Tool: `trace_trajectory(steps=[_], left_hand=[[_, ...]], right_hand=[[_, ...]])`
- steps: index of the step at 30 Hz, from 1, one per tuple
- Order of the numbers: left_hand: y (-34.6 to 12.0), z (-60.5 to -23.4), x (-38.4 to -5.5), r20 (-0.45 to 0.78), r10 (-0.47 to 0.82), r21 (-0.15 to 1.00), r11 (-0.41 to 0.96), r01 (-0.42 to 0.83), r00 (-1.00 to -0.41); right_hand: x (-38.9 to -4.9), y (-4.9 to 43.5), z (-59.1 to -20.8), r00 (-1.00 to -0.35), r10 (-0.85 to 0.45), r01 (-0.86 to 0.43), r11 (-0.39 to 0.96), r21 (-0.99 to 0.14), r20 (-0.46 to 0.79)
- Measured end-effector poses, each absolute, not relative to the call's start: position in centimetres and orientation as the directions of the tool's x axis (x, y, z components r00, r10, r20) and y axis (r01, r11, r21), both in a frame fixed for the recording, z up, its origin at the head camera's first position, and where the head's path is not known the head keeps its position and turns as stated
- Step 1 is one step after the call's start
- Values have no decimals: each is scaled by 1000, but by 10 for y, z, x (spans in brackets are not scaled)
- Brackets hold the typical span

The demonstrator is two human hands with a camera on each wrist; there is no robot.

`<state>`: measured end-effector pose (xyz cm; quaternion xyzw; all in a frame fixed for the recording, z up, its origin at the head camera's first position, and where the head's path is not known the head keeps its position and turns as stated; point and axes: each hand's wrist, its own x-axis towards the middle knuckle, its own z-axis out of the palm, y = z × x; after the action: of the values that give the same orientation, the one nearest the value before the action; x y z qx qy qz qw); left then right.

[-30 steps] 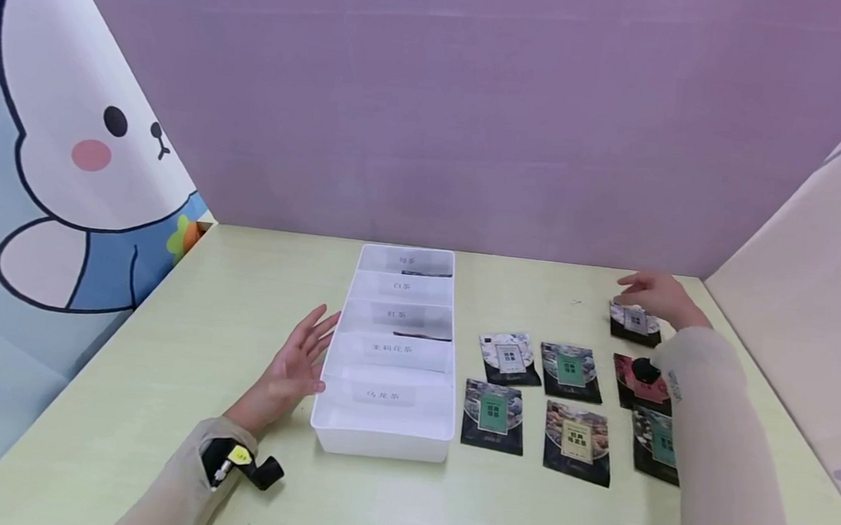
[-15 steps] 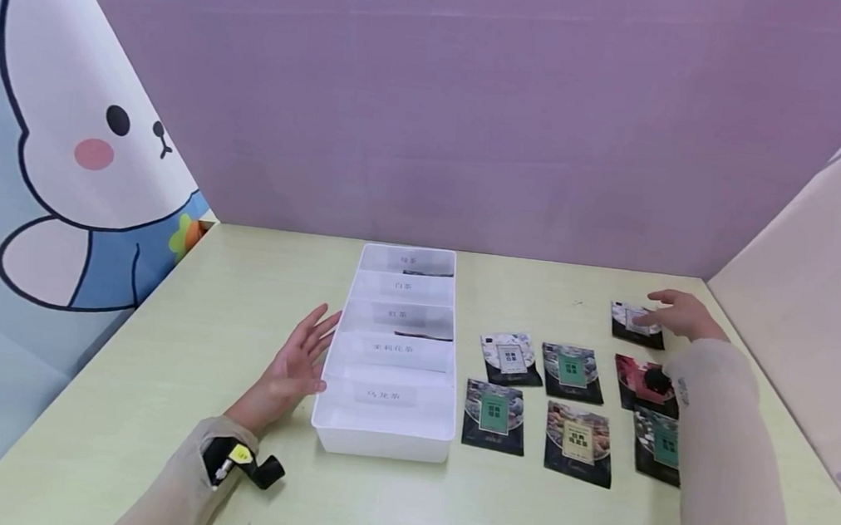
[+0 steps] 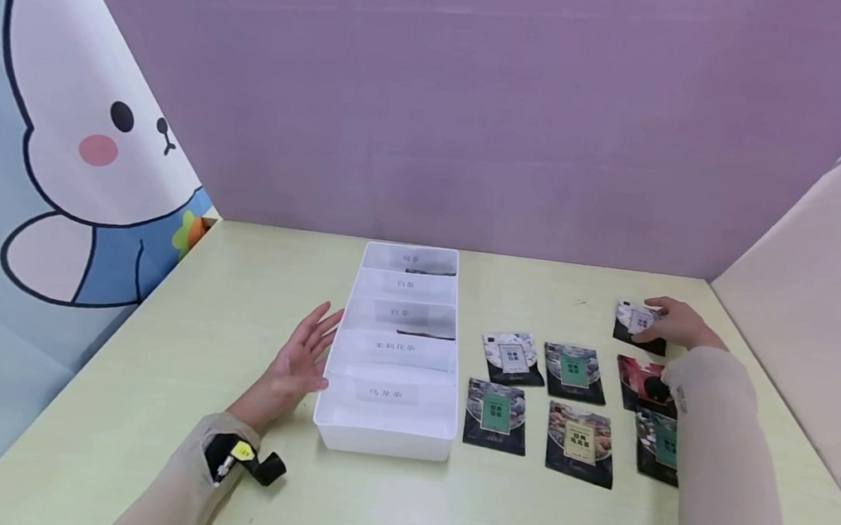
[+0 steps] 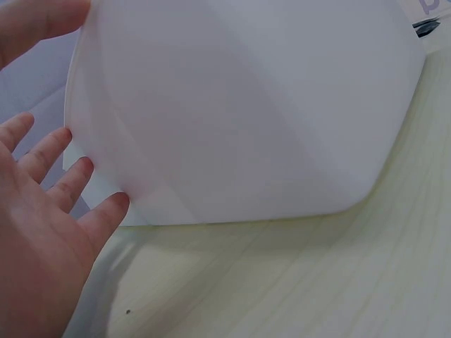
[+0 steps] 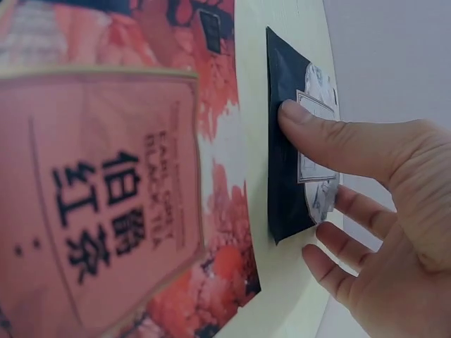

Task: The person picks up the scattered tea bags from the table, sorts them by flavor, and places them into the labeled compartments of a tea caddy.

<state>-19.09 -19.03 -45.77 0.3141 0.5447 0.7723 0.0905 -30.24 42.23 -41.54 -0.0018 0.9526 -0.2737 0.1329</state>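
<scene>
My right hand (image 3: 680,323) is at the far-right tea sachet (image 3: 632,335), a black pouch with a white patterned top and pale label. In the right wrist view its thumb lies across the face of that sachet (image 5: 287,141), with fingers spread along the opposite edge. The sachet lies on the table. My left hand (image 3: 291,372) has its fingers extended against the left side of a white divided box (image 3: 384,443). In the left wrist view the fingertips of this hand (image 4: 42,211) rest at the wall of the box (image 4: 246,120).
Near the right forearm lie a red Earl Grey black tea sachet (image 3: 634,381) and a green-labelled sachet (image 3: 655,446). Between box and forearm are a white sachet (image 3: 511,358), more green-labelled ones and a yellow-labelled sachet (image 3: 580,443). A purple wall (image 3: 478,117) stands behind.
My right hand first moved rightward off the far sachet's upper edge, then settled lower with thumb and fingers around its right part. The left hand stays at the box.
</scene>
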Motion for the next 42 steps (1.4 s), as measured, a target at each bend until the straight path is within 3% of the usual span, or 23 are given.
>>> trace_trajectory(steps=[12,22,35,42], left_hand=[[-191,-458,-191,378,485,905,-375,202,-788],[-191,-457,-191,387,488,900,-385,205,-783],[-191,-458,-191,385,485,900,-386,203,-785],[-191,-459,-192,402,484,890,-406,208,-777]], right_hand=[[-297,423,-416,-984,-14,85,841,-534,-180],[-297,427,-412,-991,-9,88,714,-695,-134],[-301,424,-406,-996,-22,51,662,-748,-88],[-306,424,-404,-997,-18,51,525,-849,-70]])
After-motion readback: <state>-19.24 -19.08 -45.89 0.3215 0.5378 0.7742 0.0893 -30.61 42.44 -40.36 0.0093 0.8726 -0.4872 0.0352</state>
